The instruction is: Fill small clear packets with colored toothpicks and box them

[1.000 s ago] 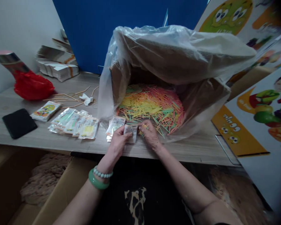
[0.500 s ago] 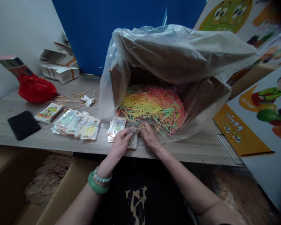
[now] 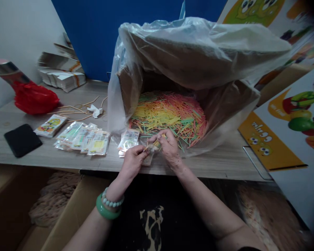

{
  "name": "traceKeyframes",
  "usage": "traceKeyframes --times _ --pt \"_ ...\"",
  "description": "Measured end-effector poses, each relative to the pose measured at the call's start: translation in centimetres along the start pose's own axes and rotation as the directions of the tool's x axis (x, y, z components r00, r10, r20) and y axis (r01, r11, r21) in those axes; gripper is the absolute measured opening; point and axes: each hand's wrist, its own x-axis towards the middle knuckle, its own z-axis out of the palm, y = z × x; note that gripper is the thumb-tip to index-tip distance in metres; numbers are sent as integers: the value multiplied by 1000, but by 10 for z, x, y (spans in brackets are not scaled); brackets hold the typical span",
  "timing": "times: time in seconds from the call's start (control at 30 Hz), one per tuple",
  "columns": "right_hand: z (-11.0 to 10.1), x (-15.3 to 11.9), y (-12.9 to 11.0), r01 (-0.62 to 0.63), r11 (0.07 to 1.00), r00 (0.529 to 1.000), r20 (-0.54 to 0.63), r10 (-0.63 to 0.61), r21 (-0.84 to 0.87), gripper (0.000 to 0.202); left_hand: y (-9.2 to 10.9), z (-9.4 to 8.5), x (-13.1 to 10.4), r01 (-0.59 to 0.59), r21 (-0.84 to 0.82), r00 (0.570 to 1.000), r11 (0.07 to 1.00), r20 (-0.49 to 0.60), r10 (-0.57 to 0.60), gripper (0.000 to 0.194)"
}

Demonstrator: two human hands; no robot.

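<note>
- On the near part of the gray wooden table (image 3: 199, 169), the left hand (image 3: 134, 158) is pinching the edge of a small clear bag (image 3: 148, 160) between thumb and fingers.
- The bag is sitting between the two hands, near the front of the table. It is looking thin and see-through, but blur is hiding which way its long side is running.
- The right hand (image 3: 169, 148) is curling in, its thumb and fingers pressing around a little bunch of sticks (image 3: 158, 142).
- These sticks are lying side by side, thin and straight. They are slanting, with one end pointing left and down toward the bag and the other pointing right and away from the person.
- Behind the right hand, a big heap of sticks (image 3: 170, 116) is spreading out in yellow, pink, orange and green, pointing every which way.
- The heap is resting in a stiff brown cardboard box (image 3: 131, 87), its open side facing the person. A wrinkly, cloudy plastic sheet (image 3: 114, 108) is hanging over it.
- Just beyond the left hand, a pile of flat packets (image 3: 130, 140) is lying on the table.
- Farther left, more shiny packets (image 3: 98, 144) are overlapping in a row.
- Around the left wrist, a smooth green ring (image 3: 106, 211) is sitting beside round, pale beads (image 3: 112, 203).
</note>
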Motion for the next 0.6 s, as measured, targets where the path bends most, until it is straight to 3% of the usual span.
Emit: traceKeyframes --times 0.1,0.2,0.4,0.5,0.6 --pt "-5 3 1 33 999 995 -100 -31 23 16 8 -4 -3 121 -189 993 975 34 -116 22" --pt "-8 5 1 46 999 987 -155 -44 14 13 8 -3 -5 182 -292 982 939 94 -161 18" --pt "-6 4 4 116 993 985 -133 -112 22 15 3 1 -5 81 -137 993 987 -72 -91 25" --pt "-10 0 20 103 981 995 7 -104 -163 12 5 -1 -6 49 -50 993 998 -105 -54 28" --pt "-18 -3 32 73 891 979 202 21 -447 12 7 -6 -6 23 20 993 1000 -118 -20 27"
